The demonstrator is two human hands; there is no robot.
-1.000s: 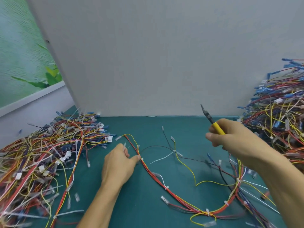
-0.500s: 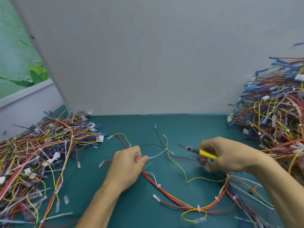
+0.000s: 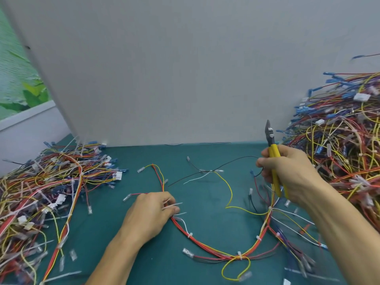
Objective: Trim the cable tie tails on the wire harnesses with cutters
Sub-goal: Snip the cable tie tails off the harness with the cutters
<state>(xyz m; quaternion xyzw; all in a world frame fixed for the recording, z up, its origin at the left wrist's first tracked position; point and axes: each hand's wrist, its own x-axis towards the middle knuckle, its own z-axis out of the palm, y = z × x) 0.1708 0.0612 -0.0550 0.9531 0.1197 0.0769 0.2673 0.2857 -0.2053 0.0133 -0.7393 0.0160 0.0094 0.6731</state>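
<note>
One wire harness (image 3: 205,243) of red, orange and yellow wires curves across the green mat, bound by several white cable ties. My left hand (image 3: 150,214) grips the harness near its left end, where white cable tie tails (image 3: 174,204) stick out between the fingers. My right hand (image 3: 292,175) holds yellow-handled cutters (image 3: 272,153) upright, jaws pointing up, and pinches a thin black wire (image 3: 230,163) of the harness, lifting it off the mat.
A large heap of harnesses (image 3: 47,192) lies on the left, another heap (image 3: 339,145) on the right. A grey board (image 3: 185,68) stands upright behind the green mat (image 3: 144,260). Loose connectors and cut tails are scattered on the mat.
My right hand rose from near the mat and turned the cutters from pointing left to pointing up, lifting a black wire. My left hand slid along the harness to a tie.
</note>
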